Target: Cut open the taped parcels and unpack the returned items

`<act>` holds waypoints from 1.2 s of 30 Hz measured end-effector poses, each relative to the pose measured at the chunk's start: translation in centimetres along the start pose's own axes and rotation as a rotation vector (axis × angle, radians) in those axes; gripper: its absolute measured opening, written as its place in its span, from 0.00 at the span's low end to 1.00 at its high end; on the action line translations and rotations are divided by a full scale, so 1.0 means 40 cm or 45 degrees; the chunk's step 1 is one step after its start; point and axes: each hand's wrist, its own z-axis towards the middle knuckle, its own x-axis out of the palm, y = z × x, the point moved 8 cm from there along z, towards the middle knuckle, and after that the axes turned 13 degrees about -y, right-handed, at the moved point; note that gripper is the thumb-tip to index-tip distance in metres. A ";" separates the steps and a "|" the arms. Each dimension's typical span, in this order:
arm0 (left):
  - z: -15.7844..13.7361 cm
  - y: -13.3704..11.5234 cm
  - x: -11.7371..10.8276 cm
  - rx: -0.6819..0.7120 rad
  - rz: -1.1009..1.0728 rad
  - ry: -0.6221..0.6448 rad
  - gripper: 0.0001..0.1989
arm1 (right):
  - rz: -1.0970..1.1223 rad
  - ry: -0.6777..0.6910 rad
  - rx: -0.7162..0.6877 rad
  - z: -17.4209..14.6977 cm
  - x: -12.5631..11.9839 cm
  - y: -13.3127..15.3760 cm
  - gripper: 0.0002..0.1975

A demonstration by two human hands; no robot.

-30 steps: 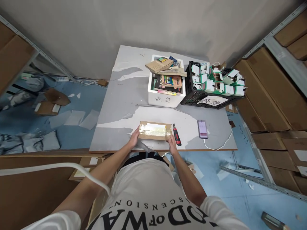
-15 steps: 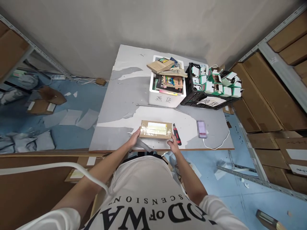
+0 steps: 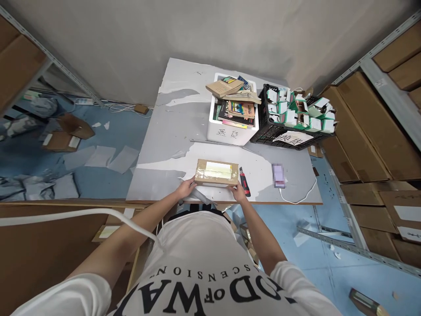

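Observation:
A taped brown cardboard box with a pale label on top is at the near side of the table. My left hand grips its near left corner, and my right hand has its fingers on the near right corner. Both hands are closed on the box, with some fingertips hidden under or behind it. Just right of the box lies a red and black utility knife, close to my right hand. A grey strip of torn sheeting hangs at the table edge below the box.
Behind the box stand a white foam bin of books and a black crate of small white-green cartons. A phone on a white cable lies to the right. Shelves of cardboard boxes flank the right side. Papers litter the floor at left.
The box's near side is now lifted or tilted slightly, showing more of its front face. My right hand has shifted in under its near right corner. The whole view has moved a little.

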 end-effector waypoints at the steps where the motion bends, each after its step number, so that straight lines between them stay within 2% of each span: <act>1: 0.000 -0.005 0.000 0.014 0.029 -0.022 0.22 | 0.032 -0.002 0.010 -0.001 0.000 0.001 0.28; 4: -0.003 -0.022 -0.011 0.041 0.126 -0.065 0.22 | 0.127 0.028 -0.056 -0.009 -0.005 0.027 0.26; 8: -0.012 -0.055 -0.043 0.075 0.196 -0.164 0.26 | 0.166 0.040 -0.130 -0.018 -0.026 0.072 0.28; 13: -0.004 -0.070 -0.065 0.037 0.415 -0.287 0.26 | -0.211 -0.082 -0.013 -0.006 -0.043 0.076 0.28; 17: 0.020 -0.057 -0.059 -0.043 0.512 -0.299 0.26 | -0.246 -0.062 0.143 0.003 -0.019 0.049 0.29; 21: 0.050 -0.029 -0.057 -0.155 0.363 -0.325 0.24 | -0.232 -0.046 0.200 0.020 -0.002 0.029 0.30; 24: 0.065 0.002 -0.053 -0.231 0.212 -0.302 0.23 | -0.198 -0.027 0.214 0.031 0.001 0.011 0.28; 29: 0.042 0.065 -0.048 -0.290 -0.049 -0.216 0.24 | 0.120 -0.032 0.239 0.006 -0.010 -0.051 0.25; 31: 0.018 0.090 -0.043 -0.283 -0.110 -0.150 0.29 | 0.153 -0.062 0.216 -0.018 -0.019 -0.080 0.22; 34: -0.013 0.109 -0.017 -0.222 -0.149 -0.011 0.39 | 0.139 -0.031 0.183 -0.054 -0.010 -0.110 0.27; 36: -0.025 0.109 0.002 -0.182 -0.173 0.036 0.41 | 0.157 -0.008 0.165 -0.069 0.007 -0.113 0.28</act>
